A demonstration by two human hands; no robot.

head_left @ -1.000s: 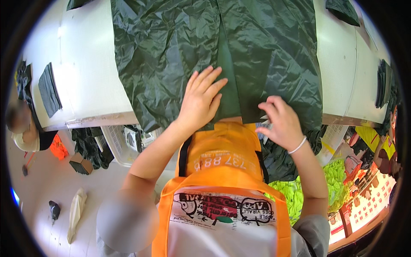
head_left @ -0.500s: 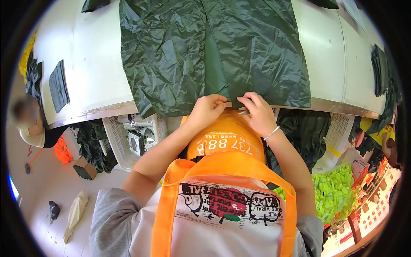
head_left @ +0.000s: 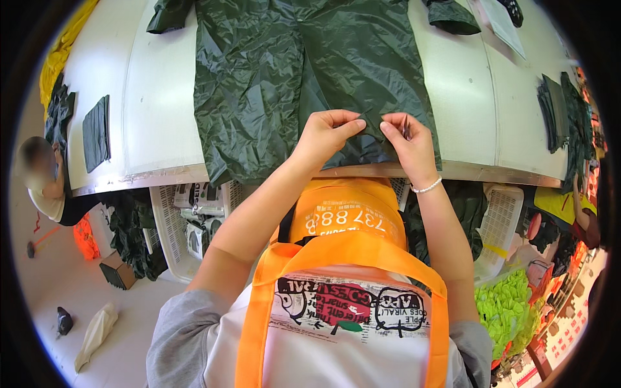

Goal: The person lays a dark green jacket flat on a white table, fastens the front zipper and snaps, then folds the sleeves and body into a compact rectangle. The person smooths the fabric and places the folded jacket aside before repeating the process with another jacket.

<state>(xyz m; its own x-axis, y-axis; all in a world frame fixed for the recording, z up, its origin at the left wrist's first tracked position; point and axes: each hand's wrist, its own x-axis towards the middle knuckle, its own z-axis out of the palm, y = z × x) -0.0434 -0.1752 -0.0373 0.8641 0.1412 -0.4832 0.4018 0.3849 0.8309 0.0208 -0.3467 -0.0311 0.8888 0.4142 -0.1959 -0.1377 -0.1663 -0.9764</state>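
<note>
A shiny dark green raincoat (head_left: 252, 84) lies spread over the white table, its lower end at the front edge and its sleeves out to both sides. My left hand (head_left: 331, 132) is closed, pinching the coat's lower edge between thumb and fingertips. Just to its right, my right hand (head_left: 411, 147) is closed too, with thumb and forefinger on the fabric. A small pointed dark tool (head_left: 406, 128), perhaps thread snips, is tucked in the fingers of that hand. Between the two hands a piece of the hem is held raised.
Folded dark green pieces (head_left: 97, 134) lie at the table's left, with another stack (head_left: 552, 113) at the right. Beneath the table edge stand white plastic baskets (head_left: 169, 226). Bright green bags (head_left: 504, 304) are piled at lower right. Another person (head_left: 48, 174) is at far left.
Both hands have moved farther over the table and apart, lifting the coat's lower edge between them. The coat has shifted toward me, and more of its sleeves shows.
</note>
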